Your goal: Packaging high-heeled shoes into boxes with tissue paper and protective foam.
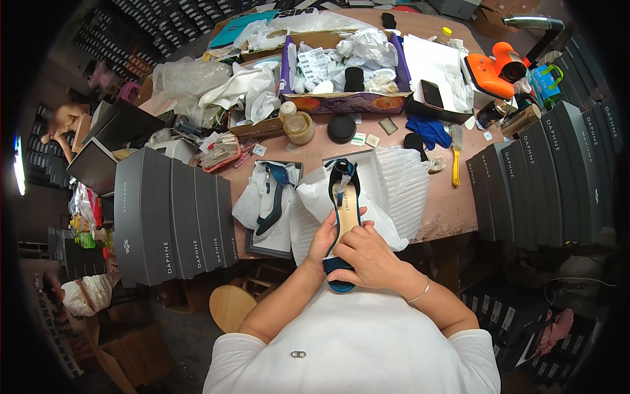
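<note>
I hold a dark blue high-heeled sandal [343, 205] with a tan insole and an ankle strap, toe toward me, over white wrapping paper [387, 184]. My left hand [323, 240] grips its left side near the toe. My right hand [367, 257] covers the toe strap from the right and also holds it. The matching blue sandal [273, 197] lies on its side on white paper in an open shoe box [253, 246] just to the left.
Rows of dark grey shoe boxes stand left [172, 213] and right [545, 174]. The pink table [453, 210] carries a purple carton of paper [348, 102], jars [299, 127], a blue glove [428, 130], a yellow brush [455, 164], an orange tool [489, 73]. A wooden stool [231, 306] is below.
</note>
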### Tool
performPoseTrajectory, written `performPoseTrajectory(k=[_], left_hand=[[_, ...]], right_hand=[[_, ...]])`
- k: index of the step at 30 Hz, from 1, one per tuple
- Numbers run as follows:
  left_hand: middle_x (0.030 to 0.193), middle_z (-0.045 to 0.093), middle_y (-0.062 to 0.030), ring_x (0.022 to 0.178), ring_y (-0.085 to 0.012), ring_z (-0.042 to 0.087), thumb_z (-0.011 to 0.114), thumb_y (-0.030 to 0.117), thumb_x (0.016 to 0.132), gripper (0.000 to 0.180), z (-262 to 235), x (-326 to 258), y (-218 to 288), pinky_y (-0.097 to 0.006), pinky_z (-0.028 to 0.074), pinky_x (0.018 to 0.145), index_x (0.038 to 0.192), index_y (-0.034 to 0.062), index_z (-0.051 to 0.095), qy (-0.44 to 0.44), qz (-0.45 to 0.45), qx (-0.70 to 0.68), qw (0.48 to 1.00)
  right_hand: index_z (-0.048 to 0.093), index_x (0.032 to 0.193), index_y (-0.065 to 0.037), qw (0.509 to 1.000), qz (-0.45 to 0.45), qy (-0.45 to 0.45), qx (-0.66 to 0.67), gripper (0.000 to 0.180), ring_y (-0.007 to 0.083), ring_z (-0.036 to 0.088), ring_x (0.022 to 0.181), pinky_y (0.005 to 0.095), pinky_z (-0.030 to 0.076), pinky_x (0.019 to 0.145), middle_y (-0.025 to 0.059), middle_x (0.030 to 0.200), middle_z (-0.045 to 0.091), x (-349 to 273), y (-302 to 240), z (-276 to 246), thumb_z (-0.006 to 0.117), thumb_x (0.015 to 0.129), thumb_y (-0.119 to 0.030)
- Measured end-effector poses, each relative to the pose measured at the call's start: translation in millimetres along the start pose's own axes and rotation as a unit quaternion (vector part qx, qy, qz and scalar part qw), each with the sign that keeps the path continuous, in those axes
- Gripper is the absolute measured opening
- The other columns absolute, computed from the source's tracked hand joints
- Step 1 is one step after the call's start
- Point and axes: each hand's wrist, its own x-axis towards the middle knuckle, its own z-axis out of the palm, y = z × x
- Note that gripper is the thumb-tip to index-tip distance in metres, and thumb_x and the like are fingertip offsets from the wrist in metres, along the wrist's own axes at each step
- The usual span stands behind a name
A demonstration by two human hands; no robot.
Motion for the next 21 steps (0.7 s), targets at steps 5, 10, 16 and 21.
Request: performPoseTrajectory(k=[5,10,16,21], left_hand=[[0.126,0.054,-0.0101,0.111,-0.0191,0.054,0.026,0.04,0.103,0.053,-24,6,-4,-0.034,0.043,0.099,0.14,0.0047,0.036,0.035,0.005,0.037,0.999],[0.123,0.056,-0.0106,0.109,-0.0208,0.056,0.029,0.042,0.102,0.05,-41,12,11,-0.036,0.044,0.099,0.135,0.0058,0.041,0.028,-0.041,-0.041,0.998],[0.113,0.056,-0.0048,0.11,-0.0184,0.054,0.038,0.042,0.101,0.042,-27,12,-1,-0.036,0.045,0.095,0.124,0.0082,0.047,0.143,0.132,0.144,0.97],[0.124,0.058,-0.0106,0.112,-0.0186,0.056,0.048,0.025,0.098,0.038,-36,-20,50,-0.032,0.045,0.096,0.127,0.0017,0.053,0.061,0.052,0.297,0.951]], right_hand=[[0.06,0.088,-0.007,0.999,0.003,-0.012,0.041,0.044,0.0245,0.051,0.082,0.0362,0.037,0.076,0.0073,0.086,0.055,3,8,14,0.067,0.078,-0.049],[0.06,0.102,-0.005,0.991,0.036,0.069,0.107,0.043,0.0264,0.056,0.087,0.0355,0.04,0.078,0.0103,0.093,0.06,6,9,-9,0.072,0.077,-0.038],[0.019,0.148,-0.003,0.948,0.191,-0.007,0.255,0.102,0.0305,0.052,0.117,0.0392,0.044,0.096,0.0219,0.142,0.037,-5,26,-6,0.08,0.073,-0.036],[0.021,0.146,-0.002,0.825,0.217,0.106,0.511,0.094,0.0327,0.054,0.116,0.0389,0.046,0.096,0.0187,0.138,0.039,-5,46,32,0.076,0.073,-0.022]])
